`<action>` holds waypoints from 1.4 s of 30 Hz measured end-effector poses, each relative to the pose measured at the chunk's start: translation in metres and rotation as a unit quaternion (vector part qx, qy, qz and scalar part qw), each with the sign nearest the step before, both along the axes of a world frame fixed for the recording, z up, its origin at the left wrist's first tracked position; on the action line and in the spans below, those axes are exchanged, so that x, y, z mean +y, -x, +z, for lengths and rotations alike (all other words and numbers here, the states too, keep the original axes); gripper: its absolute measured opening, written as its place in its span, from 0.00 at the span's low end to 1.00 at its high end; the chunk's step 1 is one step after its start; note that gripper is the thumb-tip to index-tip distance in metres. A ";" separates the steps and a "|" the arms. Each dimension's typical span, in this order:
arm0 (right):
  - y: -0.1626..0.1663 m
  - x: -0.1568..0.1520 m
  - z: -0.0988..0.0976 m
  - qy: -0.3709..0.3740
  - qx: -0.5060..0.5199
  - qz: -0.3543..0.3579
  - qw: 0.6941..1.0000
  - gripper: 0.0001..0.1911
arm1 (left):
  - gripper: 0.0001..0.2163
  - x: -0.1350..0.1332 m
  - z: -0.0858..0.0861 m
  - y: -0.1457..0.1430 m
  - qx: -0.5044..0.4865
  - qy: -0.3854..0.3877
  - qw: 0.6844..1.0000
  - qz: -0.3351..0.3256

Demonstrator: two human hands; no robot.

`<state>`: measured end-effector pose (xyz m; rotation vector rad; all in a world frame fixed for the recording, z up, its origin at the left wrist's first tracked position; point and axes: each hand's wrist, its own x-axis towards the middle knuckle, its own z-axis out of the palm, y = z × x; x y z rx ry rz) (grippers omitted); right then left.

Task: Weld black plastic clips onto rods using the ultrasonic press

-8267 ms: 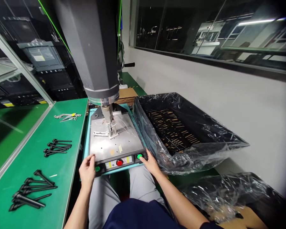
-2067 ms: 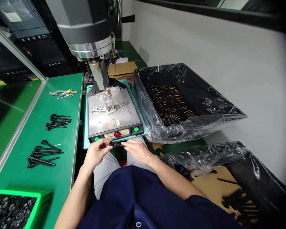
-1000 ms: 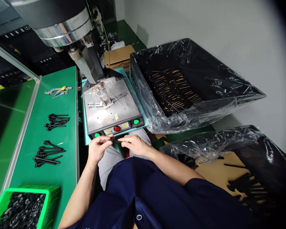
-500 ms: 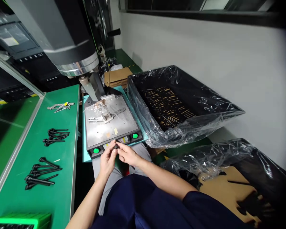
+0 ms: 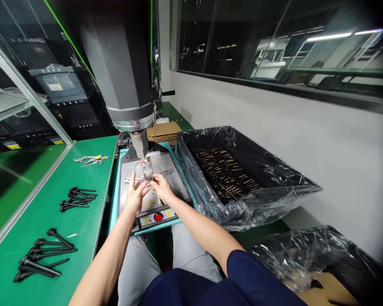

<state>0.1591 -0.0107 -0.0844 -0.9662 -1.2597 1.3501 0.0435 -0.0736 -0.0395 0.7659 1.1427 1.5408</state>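
Observation:
My left hand (image 5: 135,196) is over the metal base plate (image 5: 130,169) of a press-like machine, its fingers spread beside the clamping fixture (image 5: 147,168). My right hand (image 5: 161,188) is on the fixture's near right side, thumb and fingers pinched on a small dark part at its front. The fingers mostly cover that part, so its exact kind does not show. Above the fixture hangs the machine head (image 5: 130,114) with a metal tool (image 5: 140,143) beneath it. A red button (image 5: 158,217) sits on the machine's front panel.
Black threaded rods with round heads (image 5: 40,259) lie in two groups on the green bench (image 5: 83,229) at left, with pliers and hex keys (image 5: 91,160) farther back. At right stands a plastic-lined black tray (image 5: 274,165) of thin pieces; cardboard (image 5: 328,284) lies below it.
Both hands have moved forward from the machine's front edge to the fixture. My left hand has come off the small dark part and spread its fingers. The camera view has tilted up.

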 end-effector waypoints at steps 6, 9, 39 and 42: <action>0.016 0.030 0.005 -0.096 -0.095 -0.009 0.991 0.17 | 0.23 0.020 0.006 0.004 -0.006 -0.023 0.999 0.036; 0.018 0.042 0.015 -0.101 -0.096 -0.025 0.990 0.17 | 0.22 0.022 0.006 0.004 0.005 -0.035 0.999 0.037; 0.034 0.096 0.040 -0.083 -0.061 0.003 0.995 0.09 | 0.23 0.038 0.002 0.013 0.029 -0.041 0.998 0.048; 0.038 0.095 0.038 -0.077 -0.059 -0.017 0.995 0.09 | 0.24 0.039 0.001 0.011 0.036 -0.041 0.997 0.049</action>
